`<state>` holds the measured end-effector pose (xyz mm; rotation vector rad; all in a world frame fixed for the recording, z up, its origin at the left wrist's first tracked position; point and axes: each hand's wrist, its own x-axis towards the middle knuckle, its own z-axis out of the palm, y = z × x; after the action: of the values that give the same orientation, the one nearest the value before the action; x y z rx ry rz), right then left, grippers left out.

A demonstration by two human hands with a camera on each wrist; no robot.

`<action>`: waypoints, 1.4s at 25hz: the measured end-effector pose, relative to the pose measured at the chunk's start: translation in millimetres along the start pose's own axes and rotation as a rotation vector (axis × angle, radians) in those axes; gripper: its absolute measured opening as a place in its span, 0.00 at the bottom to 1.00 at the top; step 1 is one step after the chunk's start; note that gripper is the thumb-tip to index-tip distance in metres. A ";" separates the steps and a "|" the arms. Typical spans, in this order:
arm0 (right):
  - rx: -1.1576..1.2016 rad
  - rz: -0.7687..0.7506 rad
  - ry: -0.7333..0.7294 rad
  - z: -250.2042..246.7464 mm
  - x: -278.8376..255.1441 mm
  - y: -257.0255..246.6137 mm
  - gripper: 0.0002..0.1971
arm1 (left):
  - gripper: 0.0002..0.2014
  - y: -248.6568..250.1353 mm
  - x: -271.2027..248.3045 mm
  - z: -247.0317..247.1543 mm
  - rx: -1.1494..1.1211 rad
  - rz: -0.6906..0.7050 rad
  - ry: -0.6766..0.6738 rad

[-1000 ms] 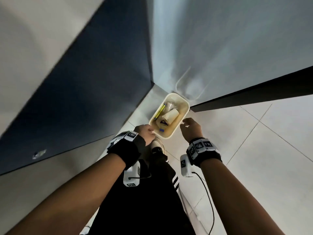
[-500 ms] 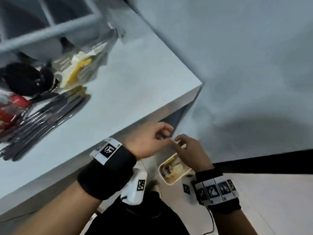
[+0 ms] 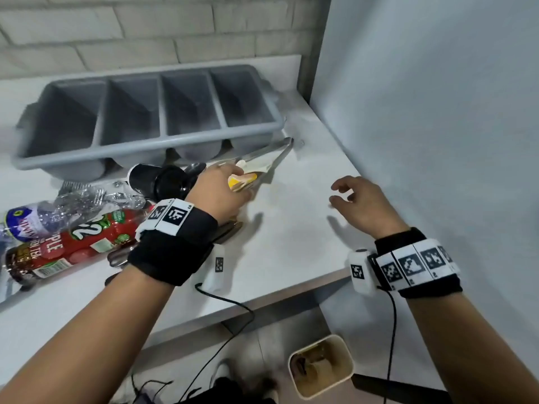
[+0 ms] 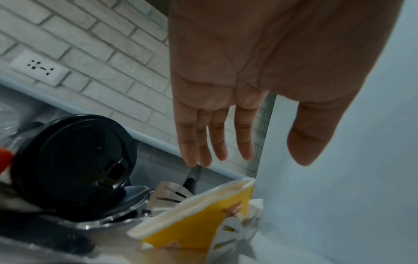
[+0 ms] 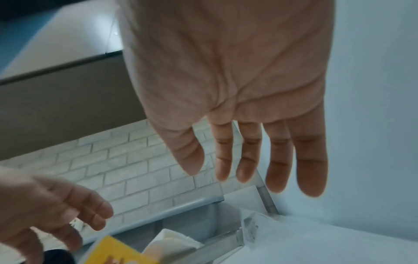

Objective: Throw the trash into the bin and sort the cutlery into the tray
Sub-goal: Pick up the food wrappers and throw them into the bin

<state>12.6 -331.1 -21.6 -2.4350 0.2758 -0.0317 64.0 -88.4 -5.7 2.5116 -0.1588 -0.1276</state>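
My left hand (image 3: 226, 185) hovers open over a flattened yellow paper cup (image 3: 242, 179) near the table's middle; the left wrist view shows straight fingers (image 4: 214, 142) above the cup (image 4: 199, 219), gripping nothing. My right hand (image 3: 357, 199) hangs open and empty above the table's right side. Metal tongs (image 3: 269, 154), a spoon (image 4: 133, 195) and a slotted spatula (image 4: 169, 194) lie around the cup. Knife handles (image 3: 229, 231) show under my left wrist. The grey four-compartment tray (image 3: 145, 135) stands at the back. The cream bin (image 3: 320, 365) sits on the floor below the table edge.
A black lidded cup (image 3: 157, 182) lies on its side left of my left hand. A crushed clear bottle (image 3: 58, 208) and a red-labelled bottle (image 3: 58, 246) lie at the table's left. A wall (image 3: 437, 112) borders the right.
Both hands have risen from the bin on the floor to above the table. The view has swung up to the table, and my left hand has reached over the yellow cup.
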 end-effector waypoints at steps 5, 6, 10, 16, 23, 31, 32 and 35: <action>-0.180 0.092 -0.050 8.6 108.2 -20.4 0.21 | 0.53 -0.3 50.3 13.4 0.425 0.083 -0.284; -0.213 0.113 -0.061 12.8 125.3 -21.0 0.23 | 0.54 0.7 54.5 17.8 0.496 0.097 -0.327; -0.353 0.145 -0.096 35.9 176.5 -26.8 0.32 | 0.50 0.9 73.2 23.1 0.515 0.076 -0.417; -0.598 0.312 -0.179 64.1 205.2 -11.8 0.46 | 0.21 -1.2 92.1 22.5 0.361 0.069 -0.263; -0.407 0.198 0.048 49.6 186.8 -8.0 0.19 | 0.13 8.4 83.7 11.3 0.148 -0.037 -0.195; 0.218 0.273 0.200 -16.9 49.8 10.6 0.08 | 0.06 67.9 10.9 6.7 -0.406 0.181 -0.118; 0.287 0.290 0.243 -20.8 17.4 19.2 0.08 | 0.06 74.5 -1.6 18.4 -0.499 0.159 -0.182; 0.395 0.384 0.315 -18.7 -82.5 56.6 0.04 | 0.14 85.0 -47.0 71.3 -0.632 0.026 -0.473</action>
<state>-80.5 -368.2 -39.1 -1.9455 0.7952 -0.2743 1.3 -191.2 -10.9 1.8132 -0.2901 -0.6545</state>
